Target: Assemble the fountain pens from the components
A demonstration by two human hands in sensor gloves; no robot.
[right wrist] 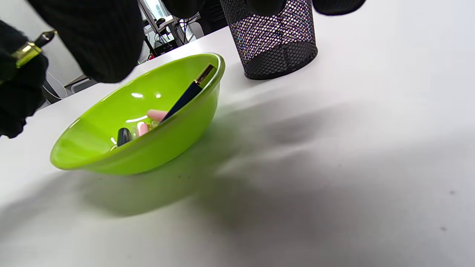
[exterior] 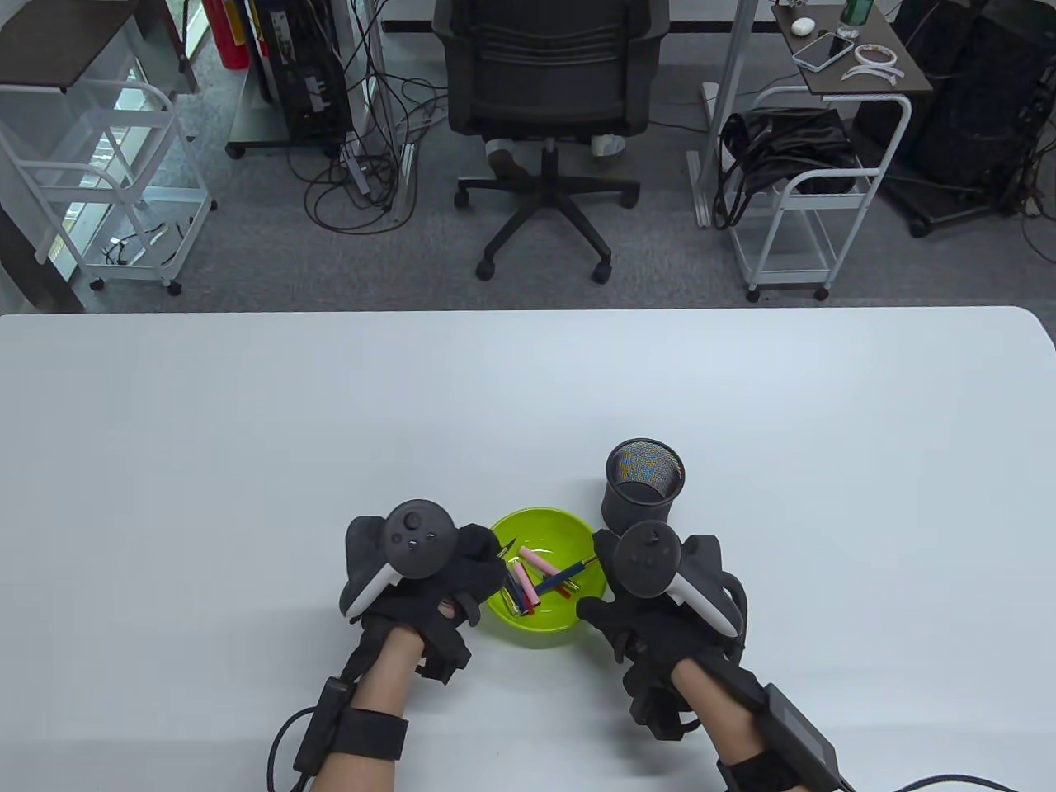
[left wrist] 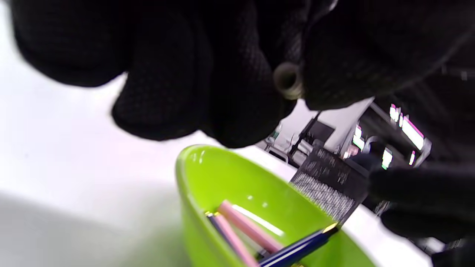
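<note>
Pinched in gloved left hand beside glossy lime-green plastic bowl: small gold-ringed nib section. Right hand, grip unclear. Next, probably: pick matching barrel from bowl.

Two gloved hands — black knit sensor gloves
Dark grey tracker with white handle on each; black wrist straps, cables.

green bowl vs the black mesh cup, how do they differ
The green bowl is wide, shallow and solid-walled; the black mesh cup is narrow, tall and perforated. The bowl holds loose pink and blue pen parts, while no pens stick out of the cup. The bowl sits between both hands, the cup farther back. Both stand upright on the white table.
</note>
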